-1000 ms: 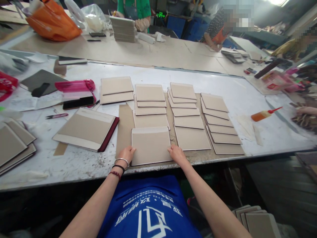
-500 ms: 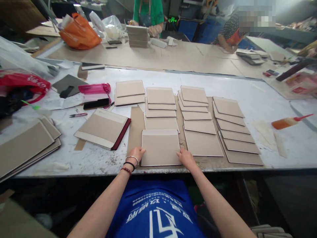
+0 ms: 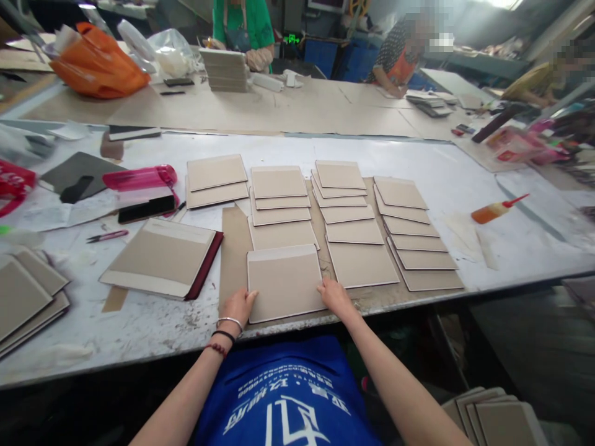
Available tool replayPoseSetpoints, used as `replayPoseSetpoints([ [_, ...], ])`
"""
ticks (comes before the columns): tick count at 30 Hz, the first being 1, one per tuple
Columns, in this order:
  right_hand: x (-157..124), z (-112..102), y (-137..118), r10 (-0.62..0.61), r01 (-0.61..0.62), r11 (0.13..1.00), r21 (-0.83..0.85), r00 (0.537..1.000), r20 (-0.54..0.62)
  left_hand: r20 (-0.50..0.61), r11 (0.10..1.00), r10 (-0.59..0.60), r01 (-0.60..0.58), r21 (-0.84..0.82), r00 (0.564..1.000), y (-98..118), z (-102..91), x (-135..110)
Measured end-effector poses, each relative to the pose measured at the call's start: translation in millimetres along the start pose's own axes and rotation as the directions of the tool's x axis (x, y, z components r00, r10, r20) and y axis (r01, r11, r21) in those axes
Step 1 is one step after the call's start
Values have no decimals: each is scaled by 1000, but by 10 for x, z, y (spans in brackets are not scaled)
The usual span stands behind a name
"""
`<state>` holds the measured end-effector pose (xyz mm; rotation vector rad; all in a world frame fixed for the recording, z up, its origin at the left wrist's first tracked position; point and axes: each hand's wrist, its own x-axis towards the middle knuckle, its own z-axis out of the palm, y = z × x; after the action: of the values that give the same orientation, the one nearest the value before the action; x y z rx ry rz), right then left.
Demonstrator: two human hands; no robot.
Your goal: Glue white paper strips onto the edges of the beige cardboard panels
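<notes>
A flat beige board point(image 3: 286, 282) with thin dark edges and a paler strip along its top lies near the table's front edge. My left hand point(image 3: 238, 305) is closed on its left side, thumb over the edge. On the right side, my right hand point(image 3: 333, 293) pinches the opposite edge. Behind it, overlapping beige boards point(image 3: 282, 235) run back in a column. More such boards form columns to the right point(image 3: 362, 263) and further right point(image 3: 425, 272). Brown sheet point(image 3: 233, 248) shows beneath them.
Left of the boards rests a wider beige panel point(image 3: 160, 254) with a dark red edge. Beyond it are a pink case point(image 3: 139, 179), a black phone point(image 3: 146, 209) and thread snips point(image 3: 108, 236). A glue bottle point(image 3: 490, 212) lies at right. Co-workers point(image 3: 244, 31) stand across the table.
My view has turned to the right, so the table's contents appear further left. Both hands keep the same hold on the board, which stays in about the same place.
</notes>
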<state>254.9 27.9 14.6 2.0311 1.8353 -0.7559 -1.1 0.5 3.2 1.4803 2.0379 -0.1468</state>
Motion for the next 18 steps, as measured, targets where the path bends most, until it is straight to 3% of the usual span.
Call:
replayPoseSetpoints([
  [12,6,-8,12,4,-4,999,35,1000,19,-99,982,117,-100,162,988,48,33,-97],
  [16,3,-6,14,-1,1,1000,27,1000,17,-195,950,255,-208,235,947,89,58,-158],
  [18,7,-3,13,-3,3,1000,22,1000,17,-207,908,382,-324,266,901,86,101,-139],
])
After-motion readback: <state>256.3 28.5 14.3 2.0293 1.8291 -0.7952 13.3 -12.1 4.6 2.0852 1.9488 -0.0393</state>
